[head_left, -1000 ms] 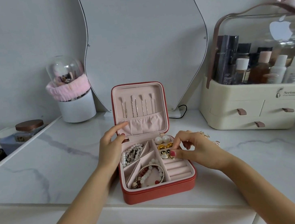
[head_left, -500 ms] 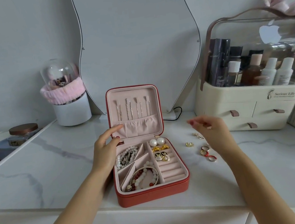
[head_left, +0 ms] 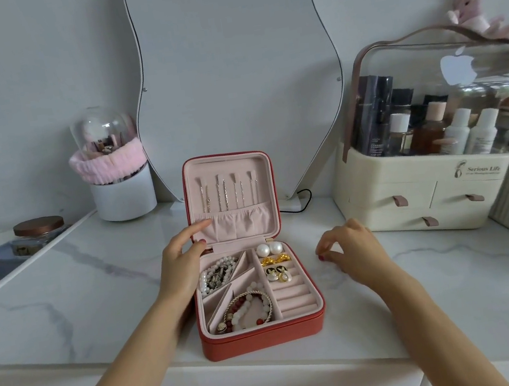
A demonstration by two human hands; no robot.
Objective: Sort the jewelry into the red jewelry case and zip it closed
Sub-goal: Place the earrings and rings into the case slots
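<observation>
While curled, the right hand (head_left: 351, 252) hides what its fingertips touch.

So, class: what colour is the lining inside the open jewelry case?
Pale pink lining, inside a red jewelry case; seen in the head view.

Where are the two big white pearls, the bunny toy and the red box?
Two big white pearls (head_left: 269, 249), head view, on the seam where the two touch.
Bunny toy (head_left: 466, 11), head view, on its body.
Red box (head_left: 264, 338), head view, on its front wall.
</observation>
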